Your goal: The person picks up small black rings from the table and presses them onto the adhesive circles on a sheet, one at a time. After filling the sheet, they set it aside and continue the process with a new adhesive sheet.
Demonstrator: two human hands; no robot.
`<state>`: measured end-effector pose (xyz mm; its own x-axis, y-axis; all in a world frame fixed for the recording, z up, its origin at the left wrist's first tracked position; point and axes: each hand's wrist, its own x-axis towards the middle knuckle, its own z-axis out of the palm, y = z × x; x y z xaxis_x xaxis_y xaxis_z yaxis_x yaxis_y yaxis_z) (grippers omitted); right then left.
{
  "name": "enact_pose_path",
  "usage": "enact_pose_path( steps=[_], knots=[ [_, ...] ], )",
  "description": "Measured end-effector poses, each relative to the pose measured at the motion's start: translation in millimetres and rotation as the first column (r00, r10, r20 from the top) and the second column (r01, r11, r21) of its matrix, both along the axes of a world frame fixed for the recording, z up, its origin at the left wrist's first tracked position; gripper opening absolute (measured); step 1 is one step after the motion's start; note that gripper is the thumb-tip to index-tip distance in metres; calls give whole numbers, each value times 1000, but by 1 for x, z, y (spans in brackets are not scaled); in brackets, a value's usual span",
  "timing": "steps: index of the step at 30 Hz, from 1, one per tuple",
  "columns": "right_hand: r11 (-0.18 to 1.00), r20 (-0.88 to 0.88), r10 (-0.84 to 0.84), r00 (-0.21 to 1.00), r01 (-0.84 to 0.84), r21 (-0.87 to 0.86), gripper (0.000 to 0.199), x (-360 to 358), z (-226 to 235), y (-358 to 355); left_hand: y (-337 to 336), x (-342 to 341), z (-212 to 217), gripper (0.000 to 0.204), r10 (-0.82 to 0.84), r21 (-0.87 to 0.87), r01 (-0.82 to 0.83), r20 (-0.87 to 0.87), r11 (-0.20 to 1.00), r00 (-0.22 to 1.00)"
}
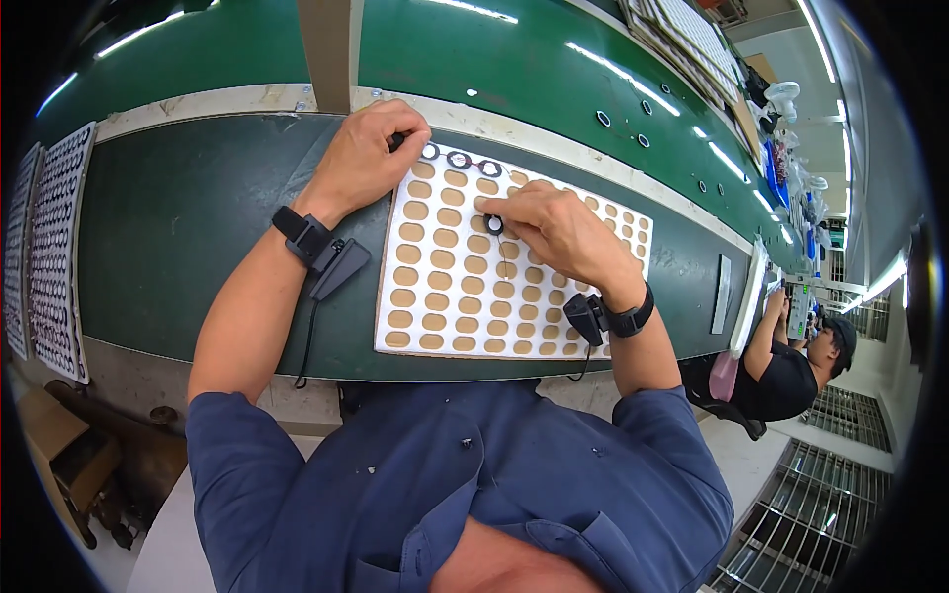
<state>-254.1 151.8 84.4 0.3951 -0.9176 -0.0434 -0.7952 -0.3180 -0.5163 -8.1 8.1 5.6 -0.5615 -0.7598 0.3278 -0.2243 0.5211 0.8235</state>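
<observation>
A white board with rows of oval, tan-bottomed holes point(419, 287) lies slanted on the dark green bench. At its far left corner my left hand point(361, 153) is closed, and a bit of a small black round part point(397, 141) shows between the fingers. Three black rings with white centres, among them this ring point(459, 160), sit along the board's far row. My right hand point(563, 232) is over the middle of the board, its fingertips pinched at another black ring with a white centre point(494, 225). A thin wire trails from that ring toward me.
Beyond the bench rail point(208, 107), several black rings point(603, 119) lie on a green surface. A post point(331, 49) rises from the rail. Filled boards point(61, 257) stand at the left. On the right are a flat metal strip point(723, 294) and a seated co-worker point(781, 381).
</observation>
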Motion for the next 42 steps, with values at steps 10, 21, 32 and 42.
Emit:
enact_pose_path(
  steps=[10,21,32,42],
  knots=[
    [998,29,-9,1000,7,69,24,-7,7,-1,-2,2,-3,17,-9,-20,9,-8,1000,1000],
    [817,274,-566,778,484,315,19,9,-17,-12,-2,3,0,14,-40,-51,41,26,998,999],
    [933,194,-313,930,340,-120,21,6,-34,-9,1,2,4,12,-39,-45,41,42,998,998],
    [931,-164,-186,969,120,-344,30,24,-24,13,0,5,5,11,-60,-65,63,50,996,997]
  ],
)
